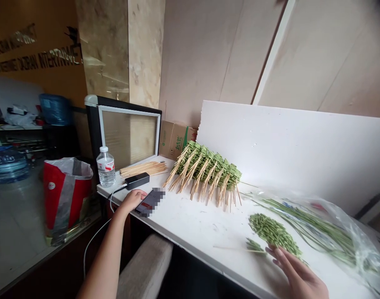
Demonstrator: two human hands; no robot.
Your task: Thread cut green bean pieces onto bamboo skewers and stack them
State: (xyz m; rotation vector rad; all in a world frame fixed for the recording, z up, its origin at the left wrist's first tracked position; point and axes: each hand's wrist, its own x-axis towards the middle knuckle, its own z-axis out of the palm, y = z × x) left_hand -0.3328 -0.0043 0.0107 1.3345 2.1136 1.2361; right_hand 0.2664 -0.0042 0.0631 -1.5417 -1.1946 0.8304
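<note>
My left hand (133, 201) is closed on the edge of a dark phone (150, 202) at the table's front left; part of the phone is blurred out by pixels. At the front right, my right hand (296, 270) has its thumb and fingers brought together; I cannot make out what is between them. It is by a pile of short cut green stem pieces, like bean pieces (274, 232). Just left of its fingertips lies a thin wooden skewer (229, 248) with several green pieces (255, 245) side by side at its right end.
A large stack of filled skewers (205, 166) stands behind. Bare skewers (143, 169), a black box (137, 180) with a white cable, and a water bottle (105, 168) are at left. A plastic bag of long green stems (317, 228) lies right. A red bag (67, 199) stands beyond the table.
</note>
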